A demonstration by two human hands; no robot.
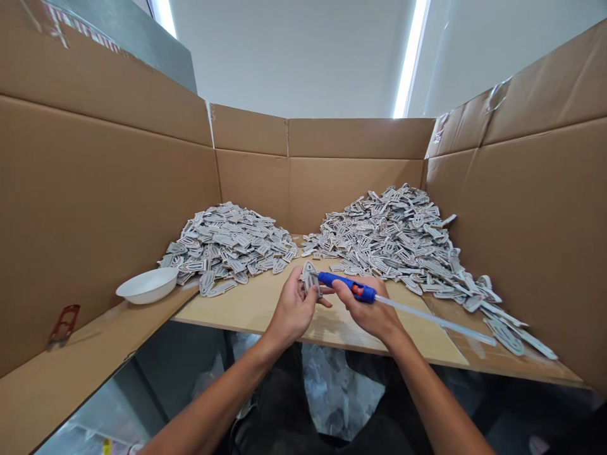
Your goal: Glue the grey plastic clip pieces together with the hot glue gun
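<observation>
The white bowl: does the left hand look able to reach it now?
Probably yes: the path to the white bowl looks free in front of the left pile, but the left hand holds a grey piece.

"What is standing around the wooden tabletop?"
"Brown cardboard walls, at nine, twelve and three o'clock."
"And the light?"
"Bright strips at eleven and one, pale surface between them."
</observation>
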